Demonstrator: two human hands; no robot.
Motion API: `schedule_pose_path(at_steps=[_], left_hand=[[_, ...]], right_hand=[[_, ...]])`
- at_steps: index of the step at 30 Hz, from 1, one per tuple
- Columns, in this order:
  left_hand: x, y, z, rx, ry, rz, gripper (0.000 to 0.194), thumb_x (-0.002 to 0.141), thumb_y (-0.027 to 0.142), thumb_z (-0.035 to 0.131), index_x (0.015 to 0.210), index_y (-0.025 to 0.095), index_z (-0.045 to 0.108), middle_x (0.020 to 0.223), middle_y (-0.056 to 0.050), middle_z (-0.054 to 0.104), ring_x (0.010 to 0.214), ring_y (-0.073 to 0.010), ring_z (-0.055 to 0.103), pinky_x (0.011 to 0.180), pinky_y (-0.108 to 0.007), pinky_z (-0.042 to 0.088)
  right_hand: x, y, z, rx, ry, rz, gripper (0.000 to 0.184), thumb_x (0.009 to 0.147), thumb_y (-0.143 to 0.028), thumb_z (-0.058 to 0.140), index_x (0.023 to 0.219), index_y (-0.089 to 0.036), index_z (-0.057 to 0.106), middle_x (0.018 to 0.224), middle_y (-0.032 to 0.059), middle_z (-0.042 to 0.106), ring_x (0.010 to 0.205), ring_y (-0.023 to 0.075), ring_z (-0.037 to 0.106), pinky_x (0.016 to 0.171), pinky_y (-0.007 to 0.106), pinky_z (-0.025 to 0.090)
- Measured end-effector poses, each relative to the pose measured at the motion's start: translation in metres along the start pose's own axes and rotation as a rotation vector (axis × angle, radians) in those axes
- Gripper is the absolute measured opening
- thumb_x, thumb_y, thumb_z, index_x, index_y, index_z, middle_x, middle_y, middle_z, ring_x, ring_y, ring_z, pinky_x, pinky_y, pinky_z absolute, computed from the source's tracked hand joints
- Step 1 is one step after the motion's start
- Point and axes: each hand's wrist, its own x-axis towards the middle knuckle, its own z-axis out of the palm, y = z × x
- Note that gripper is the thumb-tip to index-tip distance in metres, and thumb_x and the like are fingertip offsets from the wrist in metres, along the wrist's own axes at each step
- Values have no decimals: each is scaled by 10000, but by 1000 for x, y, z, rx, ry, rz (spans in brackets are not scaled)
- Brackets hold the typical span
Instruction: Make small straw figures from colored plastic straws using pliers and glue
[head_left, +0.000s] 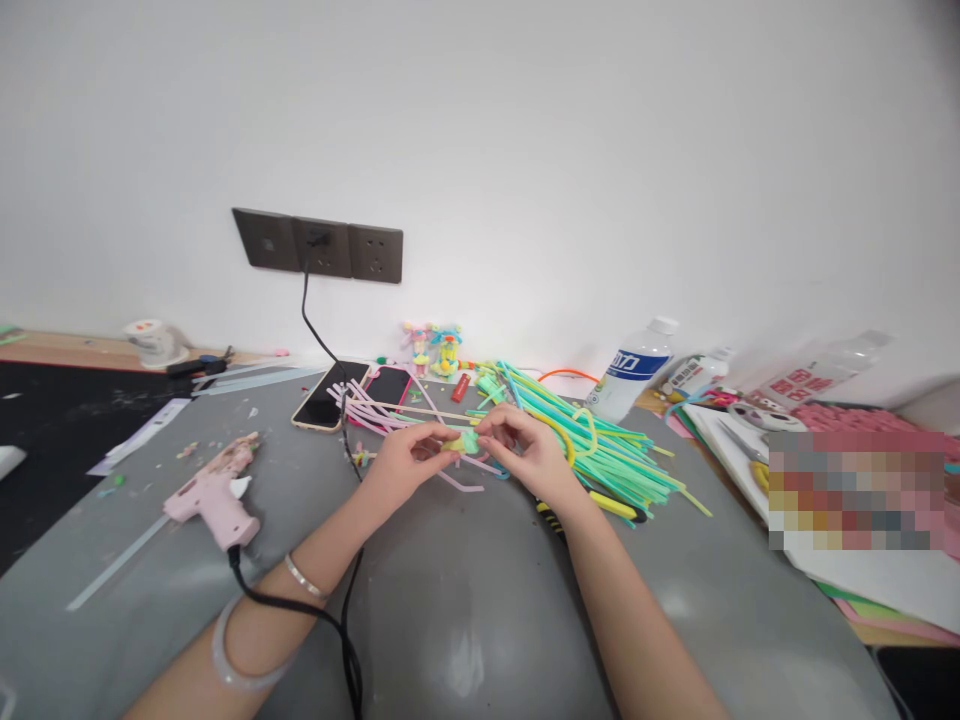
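Note:
Between my two hands is a small yellow and pale green craft piece [468, 441], partly covered by fingers. My left hand [411, 455] pinches its yellow end between thumb and forefinger. On the green side, the fingertips of my right hand [525, 450] are closed on it. Just beyond and to the right lies a large bundle of green, teal and yellow pipe cleaners [607, 440]. Pink and lilac pipe cleaners [375, 405] spread behind my left hand. Under my right wrist, a yellow and black tool handle [616, 506] shows in part.
A pink glue gun [217, 495] lies at left, its black cord [289, 603] passing my left forearm. Two phones [328, 400] rest behind. Two small figures [446, 352] stand by the wall. A bottle [634, 370], scissors [757, 420] and papers [862, 575] are at right.

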Motion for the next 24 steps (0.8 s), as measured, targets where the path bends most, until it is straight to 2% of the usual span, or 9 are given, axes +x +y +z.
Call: schedule_pose_path(at_steps=[6, 24], left_hand=[[0, -2, 0, 5, 3, 7, 254, 740, 354, 727, 912, 169, 705, 899, -51, 737, 735, -164, 660, 693, -275, 551], [0, -2, 0, -12, 5, -1, 273, 730, 379, 731, 895, 162, 712, 867, -54, 736, 741, -173, 662, 696, -289, 562]], right_hand=[[0, 1, 0, 0, 2, -13, 120, 869, -316, 624, 859, -198, 639, 733, 4, 533, 601, 136, 405, 572, 280, 346], [0, 0, 0, 2, -15, 27, 151, 867, -352, 630, 856, -202, 639, 731, 7, 543, 597, 137, 400, 574, 280, 348]])
